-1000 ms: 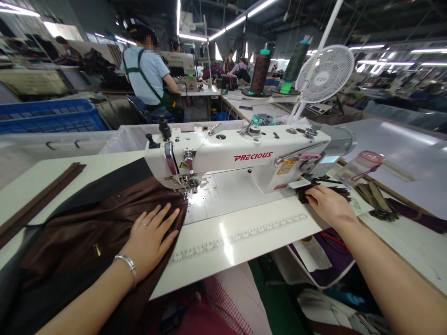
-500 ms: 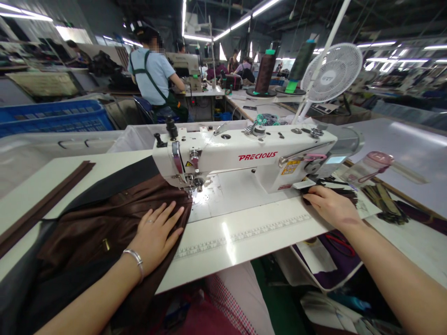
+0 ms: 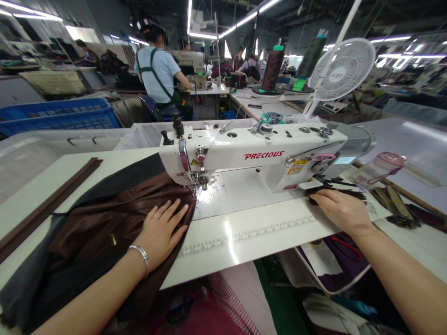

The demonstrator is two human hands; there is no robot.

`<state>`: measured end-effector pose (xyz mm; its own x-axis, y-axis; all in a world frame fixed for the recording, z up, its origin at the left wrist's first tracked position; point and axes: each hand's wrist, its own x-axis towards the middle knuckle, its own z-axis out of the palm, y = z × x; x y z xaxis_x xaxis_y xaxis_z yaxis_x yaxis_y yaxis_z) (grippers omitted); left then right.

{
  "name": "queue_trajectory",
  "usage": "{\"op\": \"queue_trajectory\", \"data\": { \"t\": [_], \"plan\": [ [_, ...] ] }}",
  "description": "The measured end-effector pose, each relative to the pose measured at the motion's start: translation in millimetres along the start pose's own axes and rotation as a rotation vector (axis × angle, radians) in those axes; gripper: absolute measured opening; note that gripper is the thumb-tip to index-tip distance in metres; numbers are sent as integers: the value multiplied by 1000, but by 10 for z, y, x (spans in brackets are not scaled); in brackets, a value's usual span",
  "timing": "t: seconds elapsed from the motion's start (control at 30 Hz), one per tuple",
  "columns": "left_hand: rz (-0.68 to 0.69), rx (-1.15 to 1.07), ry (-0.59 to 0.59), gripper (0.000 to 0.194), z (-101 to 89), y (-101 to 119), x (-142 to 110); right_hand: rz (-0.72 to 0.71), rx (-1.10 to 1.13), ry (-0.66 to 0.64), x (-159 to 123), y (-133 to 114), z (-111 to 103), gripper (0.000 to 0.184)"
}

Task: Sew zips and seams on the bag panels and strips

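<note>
Left hand rests on brown material; right hand touches dark strips.

thin dark-brown strips right of centre partly hidden behind bare right hand, grip unclear, long flat brown strips cut off by left edge, white metal pole cropped at top

Left hand: thin silver-coloured ring on one finger; shiny metal bangle at wrist. Both forearms bare as far as seen. Lap: maroon cloth, red-and-white checked fabric, pale pinkish cloth.
</note>
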<state>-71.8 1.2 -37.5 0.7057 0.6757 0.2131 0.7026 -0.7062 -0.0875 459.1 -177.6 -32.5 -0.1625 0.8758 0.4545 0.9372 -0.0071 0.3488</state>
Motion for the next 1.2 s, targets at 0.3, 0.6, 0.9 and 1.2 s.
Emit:
{"op": "queue_trajectory", "data": {
  "t": [0.3,0.6,0.9,1.2],
  "plan": [
    [48,-712,-17,32,-669,418,-113,29,449,413,394,-1166,-990,43],
    [-739,-2024,-9,43,-941,894,32,265,1539,328,682,-3092,-1217,29],
    [-856,-2039,132,39,-1018,817,-57,63,1606,167,694,-3341,-1134,24],
    [-308,-1073,-44,19,-1194,122,248,-485,1201,-116,1154,-2973,-1026,10]
  ]
}}
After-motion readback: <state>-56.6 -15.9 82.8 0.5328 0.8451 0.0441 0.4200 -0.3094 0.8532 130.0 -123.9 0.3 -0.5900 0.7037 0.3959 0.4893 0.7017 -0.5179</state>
